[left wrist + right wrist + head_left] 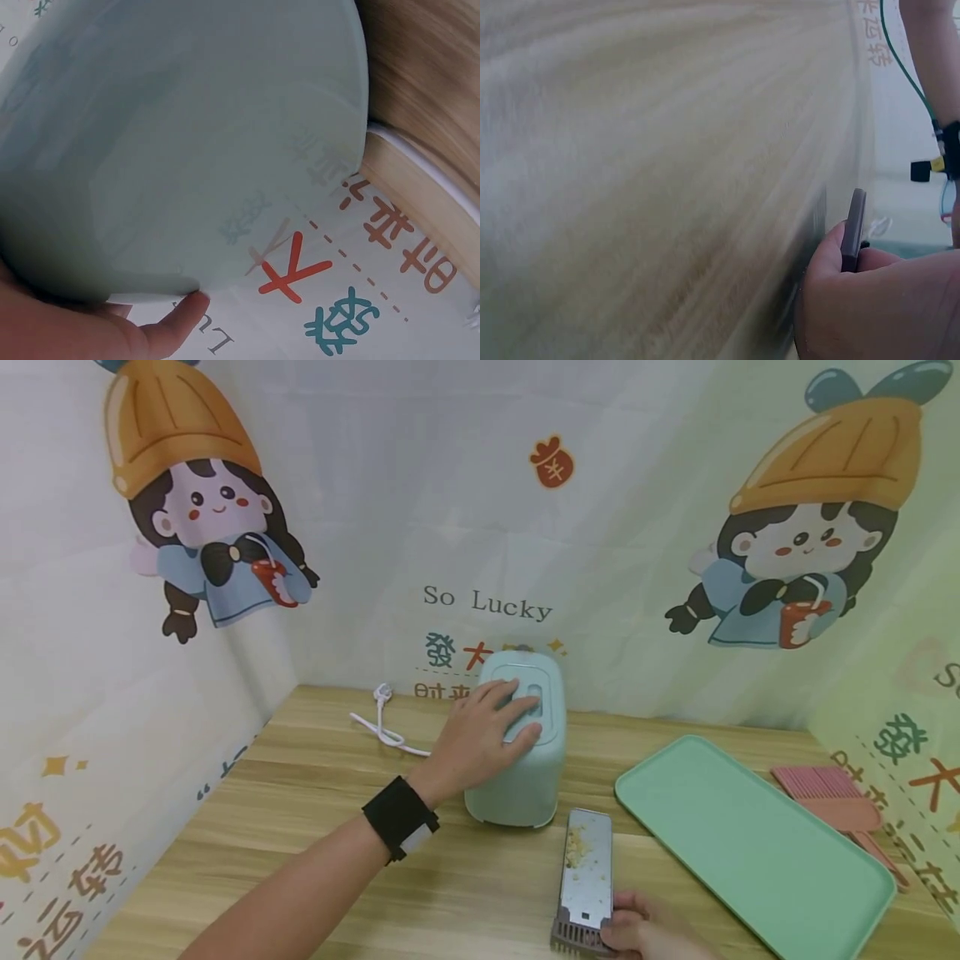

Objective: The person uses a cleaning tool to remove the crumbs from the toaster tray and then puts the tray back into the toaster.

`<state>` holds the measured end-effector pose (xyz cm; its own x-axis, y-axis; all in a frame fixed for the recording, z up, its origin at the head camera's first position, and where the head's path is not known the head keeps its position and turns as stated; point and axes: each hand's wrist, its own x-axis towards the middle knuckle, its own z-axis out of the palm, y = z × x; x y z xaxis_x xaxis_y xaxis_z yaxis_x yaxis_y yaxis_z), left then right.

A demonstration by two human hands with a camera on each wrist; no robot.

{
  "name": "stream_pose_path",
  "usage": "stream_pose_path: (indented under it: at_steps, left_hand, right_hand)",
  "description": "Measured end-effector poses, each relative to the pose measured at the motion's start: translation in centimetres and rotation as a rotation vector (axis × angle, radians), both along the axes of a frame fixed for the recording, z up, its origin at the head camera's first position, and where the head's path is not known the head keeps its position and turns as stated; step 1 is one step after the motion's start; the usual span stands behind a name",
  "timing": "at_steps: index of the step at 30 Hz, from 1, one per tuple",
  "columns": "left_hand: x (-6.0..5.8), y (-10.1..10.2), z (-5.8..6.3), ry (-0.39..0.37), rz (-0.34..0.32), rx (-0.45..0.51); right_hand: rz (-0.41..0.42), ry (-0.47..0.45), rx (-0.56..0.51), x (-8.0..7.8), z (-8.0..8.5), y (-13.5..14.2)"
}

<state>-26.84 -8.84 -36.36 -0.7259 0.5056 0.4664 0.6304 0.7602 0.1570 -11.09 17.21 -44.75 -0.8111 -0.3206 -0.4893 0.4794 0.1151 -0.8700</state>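
My left hand [483, 735] rests on the lid of a mint-green toaster [517, 789], fingers spread across the top. In the left wrist view the toaster's smooth side [187, 150] fills much of the picture, with fingers [176, 322] at its edge. In front of the toaster, my right hand [645, 931] grips the brown slotted end of a long metal crumb tray [587, 868]. Yellowish crumbs [576, 846] lie on its surface. The right wrist view shows thumb and fingers pinching the dark end piece [853, 229], close over the wooden table.
A mint-green serving tray [750, 852] lies on the wooden table [315, 793] at the right. Beyond it are a pink brush [817, 783] and dustpan [847, 814]. The white power cord [386, 732] with its plug lies left of the toaster. A printed cloth [420, 510] hangs behind.
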Motion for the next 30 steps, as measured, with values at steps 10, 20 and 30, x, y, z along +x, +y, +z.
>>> stream_pose_path:
  at_steps: [10,20,30]
  left_hand:
    - [2.4,0.2,0.2,0.282,-0.003,0.166]
    - [8.7,1.4,-1.6,-0.143,-0.21,0.484]
    - [10.7,3.3,-4.0,-1.059,-0.102,0.925]
  right_hand:
    - [-0.153,0.081,-0.137,-2.5,3.3,0.4]
    - [-0.202,0.147,-0.171,-4.2,6.6,-0.7]
    - [-0.276,0.203,-0.207,-4.6,6.8,-2.4]
